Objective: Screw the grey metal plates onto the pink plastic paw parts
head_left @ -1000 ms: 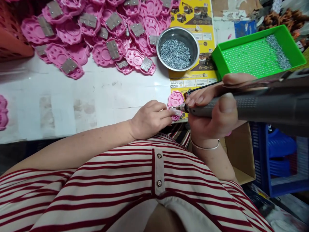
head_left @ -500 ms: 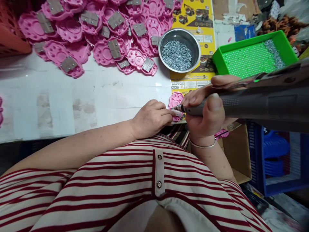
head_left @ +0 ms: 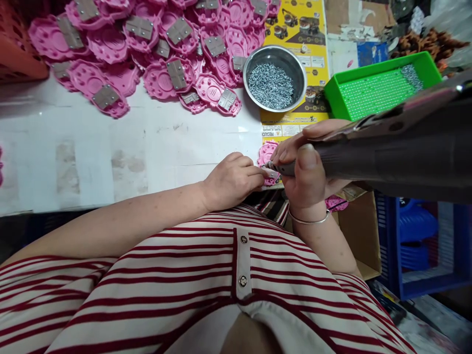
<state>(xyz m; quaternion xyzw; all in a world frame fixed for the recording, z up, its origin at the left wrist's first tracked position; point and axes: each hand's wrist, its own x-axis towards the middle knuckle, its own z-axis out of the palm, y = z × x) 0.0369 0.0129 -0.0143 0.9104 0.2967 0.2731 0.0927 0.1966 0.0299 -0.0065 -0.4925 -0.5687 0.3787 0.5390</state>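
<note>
A pink plastic part (head_left: 267, 151) with a metal plate lies at the table's front edge. Fingers of my left hand (head_left: 236, 179) are bent onto it, pressing on the plate. My right hand (head_left: 308, 169) is wrapped round a dark grey electric screwdriver (head_left: 383, 157), its thumb on top. The tool's tip meets the part beside my left fingertips; the exact contact point is too small to make out. Beyond the hands, a steel bowl (head_left: 302, 91) holds many small screws (head_left: 271, 86).
Similar pink parts with metal plates (head_left: 177, 73) are heaped at the back left, near an orange basket (head_left: 22, 54). A green tray (head_left: 332, 101) with some screws stands at right. Below it are a cardboard box (head_left: 359, 236) and a blue crate (head_left: 393, 246).
The screwdriver's body has swung, its rear now covering more of the green tray. My right hand has shifted slightly left and closer to the part. My left hand has stayed nearly still.
</note>
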